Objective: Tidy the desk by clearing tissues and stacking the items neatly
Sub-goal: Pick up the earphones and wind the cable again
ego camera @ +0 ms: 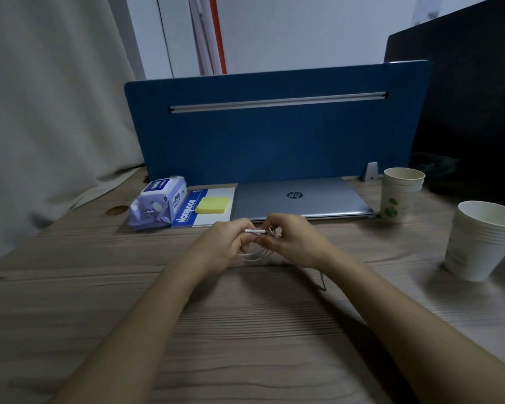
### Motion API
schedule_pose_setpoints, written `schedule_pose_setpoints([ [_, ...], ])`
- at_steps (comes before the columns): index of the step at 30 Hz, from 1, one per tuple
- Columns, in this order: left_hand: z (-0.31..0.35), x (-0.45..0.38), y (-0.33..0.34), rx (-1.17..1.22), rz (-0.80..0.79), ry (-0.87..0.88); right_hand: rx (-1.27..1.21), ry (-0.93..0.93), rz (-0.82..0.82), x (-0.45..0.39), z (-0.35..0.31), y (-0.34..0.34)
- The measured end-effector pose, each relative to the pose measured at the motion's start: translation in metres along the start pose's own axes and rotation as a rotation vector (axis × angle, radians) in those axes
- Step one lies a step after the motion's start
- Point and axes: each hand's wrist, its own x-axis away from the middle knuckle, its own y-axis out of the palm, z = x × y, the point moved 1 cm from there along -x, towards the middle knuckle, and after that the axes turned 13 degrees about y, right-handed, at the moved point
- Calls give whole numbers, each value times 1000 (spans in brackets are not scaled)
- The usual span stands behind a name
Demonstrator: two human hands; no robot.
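Both hands meet over the middle of the bench [99, 301], just in front of the laptop [301, 199]. The left hand [225, 243] pinches the white plug end of a thin cable [254, 256], and the right hand [292, 240] grips the loops hanging between them. This looks like the coiling step, the cable being gathered into a bundle. Next, the loose end probably needs tucking in, then the bundle set down beside the notebook [187, 212] and tissue pack [158, 202].
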Motion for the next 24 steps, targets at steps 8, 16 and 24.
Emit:
schedule_pose_setpoints([
  [8,-3,1,0,19,-7,-4,-12,19,-92,-1,2,5],
  [16,-7,0,1,-31,-82,19,-105,54,-147,-2,3,2],
  [24,-12,3,7,210,-192,-116,-21,42,-157,-2,6,0],
])
